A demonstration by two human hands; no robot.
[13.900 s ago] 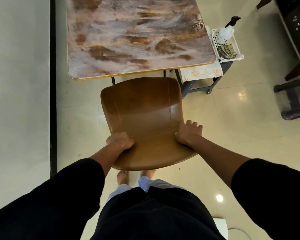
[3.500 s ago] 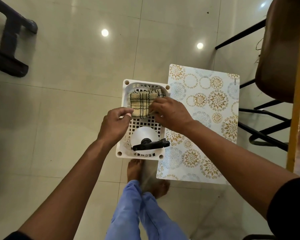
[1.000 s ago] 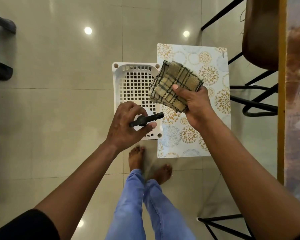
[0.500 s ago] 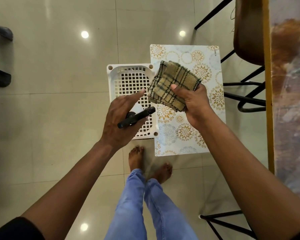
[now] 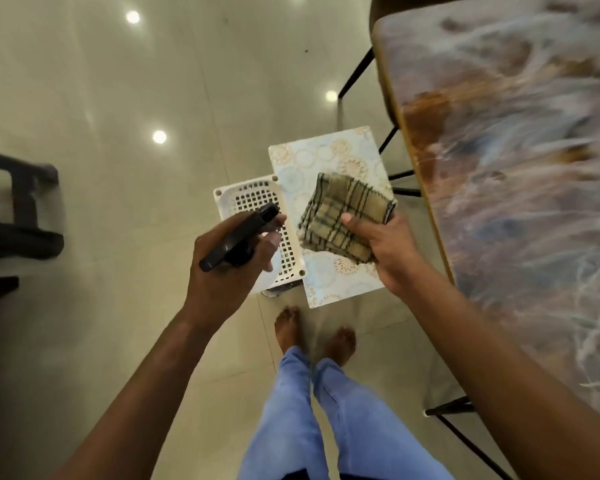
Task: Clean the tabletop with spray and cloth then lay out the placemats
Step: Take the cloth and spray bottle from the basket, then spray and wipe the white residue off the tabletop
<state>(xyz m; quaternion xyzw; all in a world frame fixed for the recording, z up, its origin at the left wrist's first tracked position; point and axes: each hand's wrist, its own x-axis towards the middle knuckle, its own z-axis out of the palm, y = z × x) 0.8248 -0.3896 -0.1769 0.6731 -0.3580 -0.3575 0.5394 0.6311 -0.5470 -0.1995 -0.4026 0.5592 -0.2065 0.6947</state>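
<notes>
Our left hand [image 5: 222, 268] grips the sprayer [image 5: 238, 237]; our right hand [image 5: 385, 251] pinches the cloth [image 5: 343, 216] above the placemat [image 5: 326, 154].

Left hand [image 5: 222, 268] grips spray bottle [image 5: 238, 237]; right hand [image 5: 385, 247] holds folded cloth [image 5: 340, 213]

1. Glossy cream floor tiles [image 5: 84, 81] are mirroring ceiling lights.
2. A checked woven beige cloth [image 5: 343, 220] is looking soft and matt.
3. A white perforated plastic basket [image 5: 229, 199] is looking smooth.
4. A marbled brown tabletop [image 5: 516, 168] is shining.
</notes>
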